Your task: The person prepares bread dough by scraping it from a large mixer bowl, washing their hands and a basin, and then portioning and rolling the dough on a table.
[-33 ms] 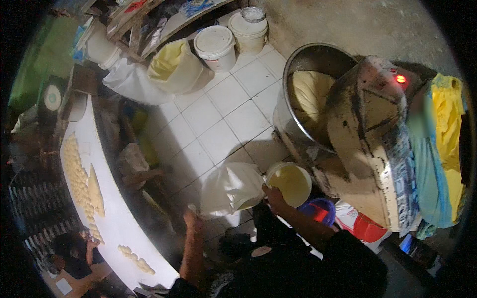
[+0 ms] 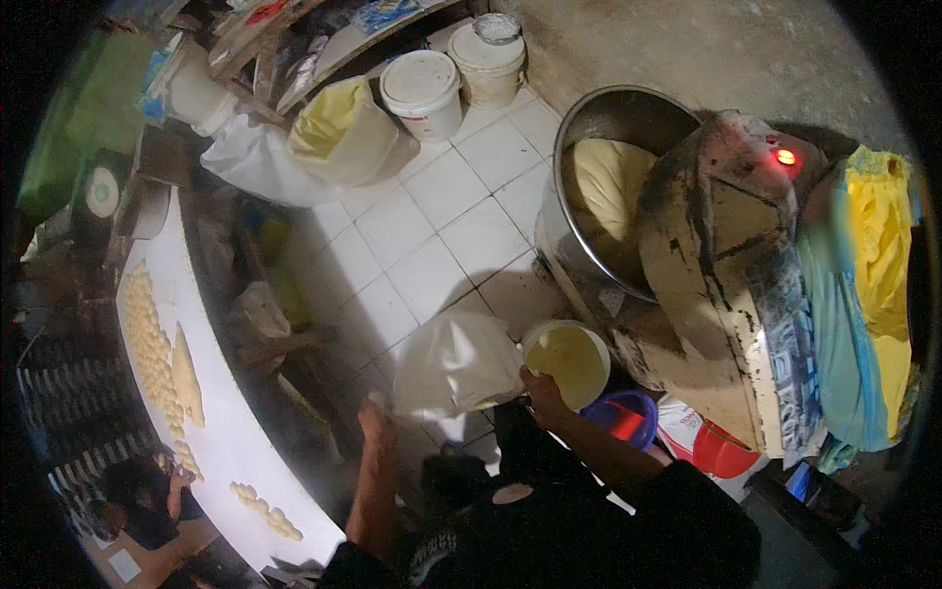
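A white sack (image 2: 449, 361) hangs spread out in front of me, above the tiled floor. My left hand (image 2: 376, 420) is closed on its left edge. At the sack's right edge my right hand (image 2: 543, 391) is closed on the material. Just beyond the right hand stands a round white bucket (image 2: 593, 343) with something pale yellow inside. The hand overlaps the bucket's near left rim in the picture; whether they touch I cannot tell. What the sack holds, if anything, is hidden.
Dough lies in a large steel mixing bowl (image 2: 579, 226) beside a worn mixer (image 2: 687, 226). A blue-purple basin (image 2: 636, 407) sits near the bucket. Dough balls (image 2: 152, 339) cover part of the white table (image 2: 235, 412) at left, where another person (image 2: 147, 501) works. Lidded buckets (image 2: 422, 83) stand far off.
The sack's folds have shifted slightly while both hands keep hold of it. My left hand has moved a little left. The whole view has shifted very slightly.
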Motion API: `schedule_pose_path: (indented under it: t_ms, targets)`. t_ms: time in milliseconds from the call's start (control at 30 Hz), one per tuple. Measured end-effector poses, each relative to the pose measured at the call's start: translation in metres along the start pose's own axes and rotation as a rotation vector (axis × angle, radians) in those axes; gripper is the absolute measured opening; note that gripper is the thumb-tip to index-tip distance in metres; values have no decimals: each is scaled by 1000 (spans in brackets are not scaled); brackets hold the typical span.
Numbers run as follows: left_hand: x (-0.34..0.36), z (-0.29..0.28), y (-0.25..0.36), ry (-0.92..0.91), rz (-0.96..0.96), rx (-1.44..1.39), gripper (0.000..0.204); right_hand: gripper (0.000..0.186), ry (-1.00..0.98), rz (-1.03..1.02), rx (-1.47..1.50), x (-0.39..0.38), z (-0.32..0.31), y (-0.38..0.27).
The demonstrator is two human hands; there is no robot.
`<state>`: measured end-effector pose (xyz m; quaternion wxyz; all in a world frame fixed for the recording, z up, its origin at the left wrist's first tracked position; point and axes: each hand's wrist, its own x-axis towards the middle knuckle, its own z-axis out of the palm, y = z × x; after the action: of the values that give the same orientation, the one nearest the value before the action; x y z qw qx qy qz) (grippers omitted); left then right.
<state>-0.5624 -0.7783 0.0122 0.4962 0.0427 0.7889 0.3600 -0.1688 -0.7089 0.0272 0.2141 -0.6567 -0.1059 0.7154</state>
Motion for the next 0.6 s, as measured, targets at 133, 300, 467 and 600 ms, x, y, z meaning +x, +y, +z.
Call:
schedule_pose_path:
  t_ms: [133,300,467,600]
  targets:
    - [1,125,134,-189,221,286,39,31,30,-347,152,32,-41,113]
    - [100,324,208,-685,1066,1342,68,30,299,-458,-297,52,-62,76]
    - [156,447,201,-697,1119,1779,69,34,385,-378,853,118,-54,39]
    - [206,547,221,-855,1198,1192,50,30,629,-513,564,130,-40,-47]
